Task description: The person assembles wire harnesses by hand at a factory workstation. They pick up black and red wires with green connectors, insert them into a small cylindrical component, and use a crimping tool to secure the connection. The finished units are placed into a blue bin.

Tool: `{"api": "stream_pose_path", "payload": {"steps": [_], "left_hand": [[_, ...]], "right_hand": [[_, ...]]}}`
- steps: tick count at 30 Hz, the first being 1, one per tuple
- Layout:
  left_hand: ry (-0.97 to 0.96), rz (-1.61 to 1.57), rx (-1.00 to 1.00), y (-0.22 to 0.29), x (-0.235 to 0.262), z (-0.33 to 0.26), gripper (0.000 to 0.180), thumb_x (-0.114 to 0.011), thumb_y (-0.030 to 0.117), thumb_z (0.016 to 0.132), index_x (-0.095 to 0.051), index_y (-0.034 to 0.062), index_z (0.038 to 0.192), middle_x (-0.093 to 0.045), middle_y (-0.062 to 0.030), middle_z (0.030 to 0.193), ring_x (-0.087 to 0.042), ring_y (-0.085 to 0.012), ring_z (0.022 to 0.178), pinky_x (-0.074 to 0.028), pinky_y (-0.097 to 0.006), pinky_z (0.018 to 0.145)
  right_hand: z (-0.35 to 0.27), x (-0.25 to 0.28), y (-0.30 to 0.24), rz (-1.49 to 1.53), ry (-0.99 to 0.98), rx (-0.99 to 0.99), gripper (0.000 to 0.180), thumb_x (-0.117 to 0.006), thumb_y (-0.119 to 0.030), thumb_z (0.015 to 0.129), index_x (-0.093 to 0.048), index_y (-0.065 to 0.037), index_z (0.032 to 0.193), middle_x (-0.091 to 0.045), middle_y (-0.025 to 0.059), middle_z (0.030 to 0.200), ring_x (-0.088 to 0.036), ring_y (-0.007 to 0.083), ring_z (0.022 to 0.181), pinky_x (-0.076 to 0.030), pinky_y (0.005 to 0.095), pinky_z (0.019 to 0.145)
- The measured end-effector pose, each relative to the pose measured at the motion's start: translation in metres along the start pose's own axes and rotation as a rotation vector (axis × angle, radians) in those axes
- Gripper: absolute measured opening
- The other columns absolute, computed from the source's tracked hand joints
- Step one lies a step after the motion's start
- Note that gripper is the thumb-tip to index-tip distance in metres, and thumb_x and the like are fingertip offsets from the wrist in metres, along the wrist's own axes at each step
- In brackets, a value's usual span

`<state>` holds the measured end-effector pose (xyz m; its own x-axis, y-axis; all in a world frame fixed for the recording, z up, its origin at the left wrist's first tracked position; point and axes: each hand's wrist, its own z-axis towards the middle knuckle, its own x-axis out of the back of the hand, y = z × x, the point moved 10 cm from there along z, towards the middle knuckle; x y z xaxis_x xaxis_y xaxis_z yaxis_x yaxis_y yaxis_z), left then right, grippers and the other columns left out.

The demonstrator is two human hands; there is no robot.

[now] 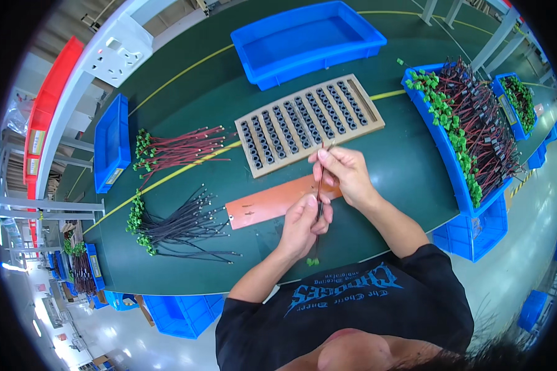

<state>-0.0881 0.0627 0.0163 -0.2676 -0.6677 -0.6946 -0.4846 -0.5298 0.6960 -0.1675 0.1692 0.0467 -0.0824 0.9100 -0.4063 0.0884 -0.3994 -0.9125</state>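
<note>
My left hand [304, 222] is closed round a thin dark wire [320, 190], and a green connector [312, 262] hangs below it, apparently on the same wire. Just above, my right hand [346, 176] pinches the wire's upper end; the fingertips hide what exactly is there. Both hands are over an orange-brown strip [257, 209] lying on the green table [377, 226]. Beyond my right hand sits a tan tray [377, 122] with rows of small black round parts [303, 123].
On the left lie a bundle of red wires [179, 148] and a bundle of black wires [185, 219], both with green connectors. A shallow blue bin [309, 46] stands at the back. To the right, another blue bin [442, 145] holds many dark red wires. A socket box [114, 55] is at upper left.
</note>
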Motion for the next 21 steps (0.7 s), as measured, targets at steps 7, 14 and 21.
{"api": "stream_pose_path", "payload": {"steps": [7,14,21], "left_hand": [[0.027,0.155,0.048,0.001,0.011,0.002,0.036,-0.046,0.031,0.115,-0.056,0.0015,0.133,-0.064,-0.0081,0.087,-0.035,-0.0067,0.060,-0.029,-0.024,0.057],[0.079,0.151,-0.003,0.009,0.021,0.006,0.031,-0.051,0.023,0.114,-0.060,-0.0001,0.133,-0.066,-0.0103,0.087,-0.046,-0.0081,0.063,-0.041,-0.024,0.060],[-0.044,1.498,-0.617,0.057,-0.038,-0.017,0.035,-0.075,0.009,0.091,-0.070,0.0010,0.125,-0.071,-0.0144,0.119,-0.066,-0.0356,0.115,-0.049,-0.045,0.101]], "right_hand": [[0.003,0.003,-0.014,-0.009,0.006,0.051,0.028,-0.059,-0.021,0.110,-0.072,0.003,0.107,-0.069,0.0065,0.082,-0.052,0.0075,0.061,-0.044,0.0218,0.058],[-0.009,-0.011,-0.014,-0.485,-0.149,0.157,0.033,-0.059,-0.029,0.110,-0.074,0.000,0.110,-0.071,0.0049,0.083,-0.060,0.0073,0.065,-0.049,0.0257,0.059],[-0.037,0.065,-0.070,-0.238,0.137,0.087,0.041,-0.049,-0.036,0.113,-0.063,-0.007,0.087,-0.071,0.0043,0.083,-0.057,0.0062,0.060,-0.044,0.0208,0.053]]}}
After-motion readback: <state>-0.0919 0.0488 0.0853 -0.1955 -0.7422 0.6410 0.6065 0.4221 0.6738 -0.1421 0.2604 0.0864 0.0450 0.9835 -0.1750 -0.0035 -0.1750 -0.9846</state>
